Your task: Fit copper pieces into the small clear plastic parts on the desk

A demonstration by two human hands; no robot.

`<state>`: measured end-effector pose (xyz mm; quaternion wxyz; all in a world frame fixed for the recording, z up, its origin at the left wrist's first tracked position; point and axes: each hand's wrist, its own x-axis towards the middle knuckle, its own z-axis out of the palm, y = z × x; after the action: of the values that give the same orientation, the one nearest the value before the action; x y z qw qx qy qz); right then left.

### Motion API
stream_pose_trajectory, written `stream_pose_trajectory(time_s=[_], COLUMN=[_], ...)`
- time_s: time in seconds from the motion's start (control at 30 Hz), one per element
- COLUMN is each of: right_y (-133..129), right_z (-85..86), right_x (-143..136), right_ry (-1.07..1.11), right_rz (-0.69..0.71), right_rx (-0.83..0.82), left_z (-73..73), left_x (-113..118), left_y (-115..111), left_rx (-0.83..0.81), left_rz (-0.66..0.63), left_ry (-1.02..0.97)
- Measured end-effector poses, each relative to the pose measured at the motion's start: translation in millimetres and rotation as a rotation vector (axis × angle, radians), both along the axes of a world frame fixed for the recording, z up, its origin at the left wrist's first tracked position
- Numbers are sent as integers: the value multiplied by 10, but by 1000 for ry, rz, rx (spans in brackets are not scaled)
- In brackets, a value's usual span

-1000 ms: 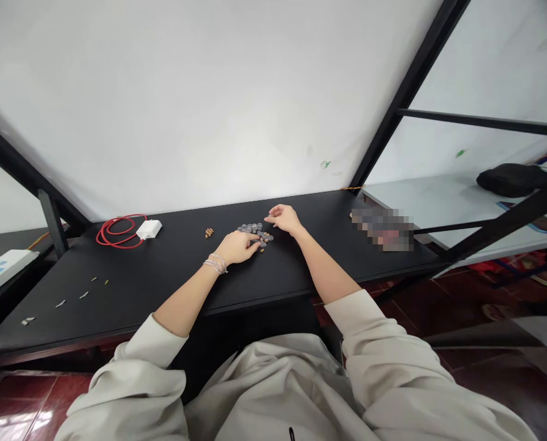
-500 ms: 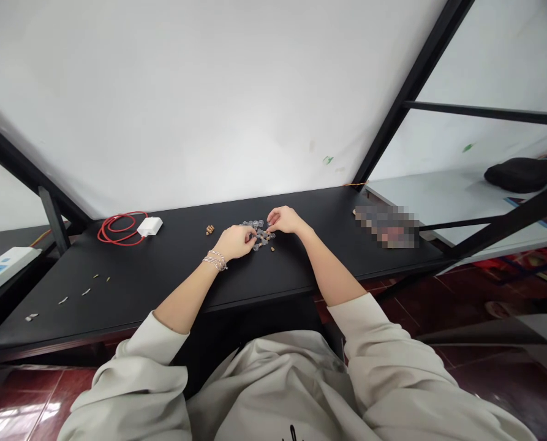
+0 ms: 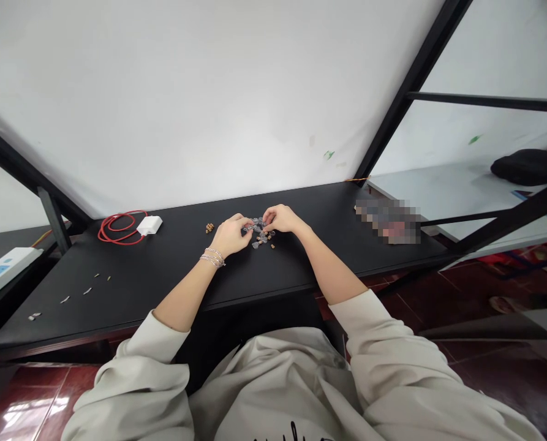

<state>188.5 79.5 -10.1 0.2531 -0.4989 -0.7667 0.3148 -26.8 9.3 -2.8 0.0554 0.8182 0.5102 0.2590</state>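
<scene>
Several small clear pieces (image 3: 263, 237) lie in a loose cluster on the black table (image 3: 172, 269), with a few small brown bits among them. At the cluster's left edge is my left hand (image 3: 234, 234), a bracelet on its wrist, thumb and fingers closed around something I cannot make out. My right hand (image 3: 280, 218) is at the cluster's upper right, its fingertips pinched together over the clear pieces; what they hold is too small to name. A tight group of small brown pieces (image 3: 209, 228) sits left of my left hand.
A white adapter (image 3: 149, 225) with a coiled red cable (image 3: 112, 228) lies at the left. Small scraps (image 3: 65, 299) are scattered at the front left. A blurred-out item (image 3: 388, 222) lies at the right. A white power strip (image 3: 7, 269) is at the far left.
My left hand has shifted slightly left and up, to the upper left of the cluster. My right hand has moved a little left, over the clear pieces at the back.
</scene>
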Motion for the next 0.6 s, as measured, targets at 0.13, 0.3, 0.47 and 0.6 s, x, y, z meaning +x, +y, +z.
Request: stream_pose_trajectory(time_s=[0.13, 0.3, 0.47, 0.6], right_y=[-23, -22, -9, -14], right_z=[24, 29, 9, 14], right_x=[-12, -27, -41, -53], right_ry=[-20, -41, -40, -45], right_rz=[-25, -39, -51, -62], right_rx=[1, 8, 12, 13], left_z=[-18, -34, -52, -72], left_x=[60, 69, 77, 115], left_y=[1, 20, 18, 19], left_rx=[13, 44, 39, 14], left_rz=[15, 17, 18, 32], left_ry=[11, 48, 89, 137])
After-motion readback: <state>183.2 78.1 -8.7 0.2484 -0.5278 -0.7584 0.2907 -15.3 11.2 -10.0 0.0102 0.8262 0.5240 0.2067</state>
